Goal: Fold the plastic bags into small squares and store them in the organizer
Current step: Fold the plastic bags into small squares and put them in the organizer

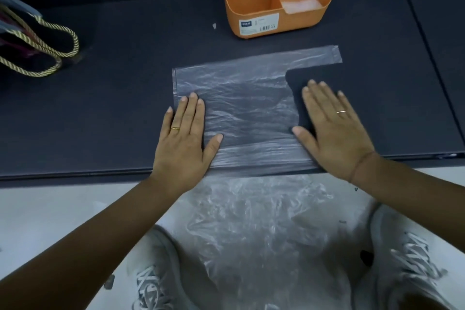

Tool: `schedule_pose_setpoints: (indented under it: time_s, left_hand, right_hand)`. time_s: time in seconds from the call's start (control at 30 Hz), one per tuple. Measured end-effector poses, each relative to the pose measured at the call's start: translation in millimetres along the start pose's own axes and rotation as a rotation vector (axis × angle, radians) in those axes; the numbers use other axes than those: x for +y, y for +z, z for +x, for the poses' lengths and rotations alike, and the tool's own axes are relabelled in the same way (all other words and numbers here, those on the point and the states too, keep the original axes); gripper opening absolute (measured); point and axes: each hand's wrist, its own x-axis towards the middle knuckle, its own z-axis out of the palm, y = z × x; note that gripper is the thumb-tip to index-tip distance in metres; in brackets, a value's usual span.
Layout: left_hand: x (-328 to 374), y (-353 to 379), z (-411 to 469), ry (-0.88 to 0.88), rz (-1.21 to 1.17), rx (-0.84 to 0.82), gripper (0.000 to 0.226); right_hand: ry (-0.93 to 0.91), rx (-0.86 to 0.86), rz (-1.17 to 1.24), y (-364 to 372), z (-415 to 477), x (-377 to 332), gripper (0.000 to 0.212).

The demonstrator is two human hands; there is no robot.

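dim, soft overhead light; wide-angle edge bending, slight blur.

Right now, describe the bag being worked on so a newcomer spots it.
On the dark table, just in front of the orange organizer, a clear plastic bag lies flat under the left hand and right hand. Unlike the crumpled plastic below the table edge, it is smoothed out, one handle strip pointing right.

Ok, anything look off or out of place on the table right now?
Nothing serious. The bag lies flat under the left hand and right hand. A small pale scrap sits on the table left of the organizer, and crumpled plastic lies below the table edge.
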Motion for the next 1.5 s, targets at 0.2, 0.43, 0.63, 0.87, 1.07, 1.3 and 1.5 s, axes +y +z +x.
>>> schedule_pose_setpoints:
  time_s: [0.2, 0.43, 0.63, 0.87, 1.07, 1.3, 1.5]
  left_hand:
    - [8.3, 1.4, -42.9, 0.366, 0.005, 0.006, 0.080]
    - [-3.5, 14.3, -59.5, 0.473, -0.185, 0.289, 0.035]
    - [4.0, -1.6, -56.1, 0.389, -0.296, 0.341, 0.021]
    - [19.6, -29.6, -51.6, 0.312, -0.364, 0.349, 0.025]
    - [4.9, -37.3, -65.4, 0.196, -0.365, 0.286, 0.027]
    - [-13.1, -39.0, -80.8, 0.088, -0.318, 0.264, 0.026]
    - [-8.2, -72.6, -64.5, -0.372, -0.814, 0.073, 0.012]
  right_hand:
    - [-0.236, -0.002, 0.111, -7.5, -41.8, -4.6, 0.083]
    - [-0.333, 0.251, 0.183, 7.0, -54.2, -9.2, 0.045]
    - [-0.300, 0.263, 0.209, 2.7, -53.5, -23.5, 0.044]
    - [-0.292, 0.394, 0.265, -8.9, -38.8, -30.8, 0.015]
    - [-0.256, 0.239, 0.281, -30.9, -50.0, 10.6, 0.028]
    - [-0.166, -0.084, 0.423, -63.0, -58.4, 38.5, 0.036]
    - [0.079, -0.128, 0.804, -88.9, -40.6, 44.6, 0.010]
